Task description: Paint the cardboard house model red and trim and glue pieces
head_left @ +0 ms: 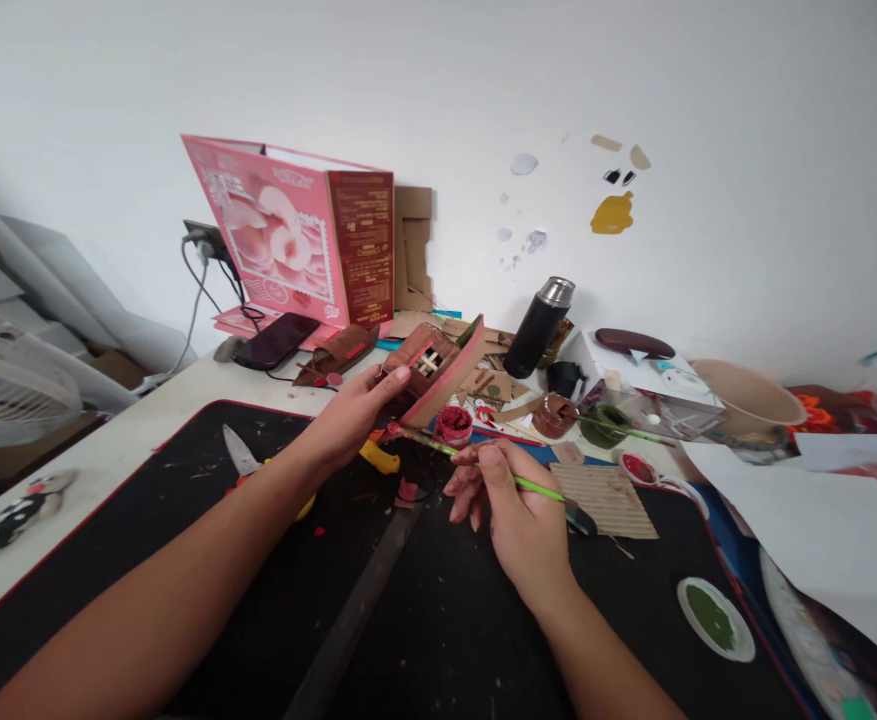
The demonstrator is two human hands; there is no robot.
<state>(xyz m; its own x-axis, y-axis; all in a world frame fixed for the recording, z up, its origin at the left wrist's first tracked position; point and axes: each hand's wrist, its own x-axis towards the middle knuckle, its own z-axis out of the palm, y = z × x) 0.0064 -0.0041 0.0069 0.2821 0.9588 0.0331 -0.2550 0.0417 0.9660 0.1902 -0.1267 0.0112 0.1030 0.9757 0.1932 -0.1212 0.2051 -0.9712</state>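
Note:
My left hand (363, 410) grips a small model house boat (445, 370) with a brown cabin and a lattice window, tilted up above the mat. Pinched in my right hand (517, 495) is a green paintbrush (539, 488), its red-tipped end close to the lower edge of the model. A small open jar of red paint (454, 425) stands just behind the brush. Below the model lies a yellow-handled tool (379, 457), and a scrap of red-brown material (406, 492) rests on the black mat (453, 620).
Behind stand a pink box (288, 235) and a black thermos (539, 325). Brown paint (555, 414) and green paint jars (604, 425) sit to the right, near corrugated cardboard (607, 498). A lid with green paint (715, 618) lies at right. Scissors (241, 452) and a phone (276, 341) are left.

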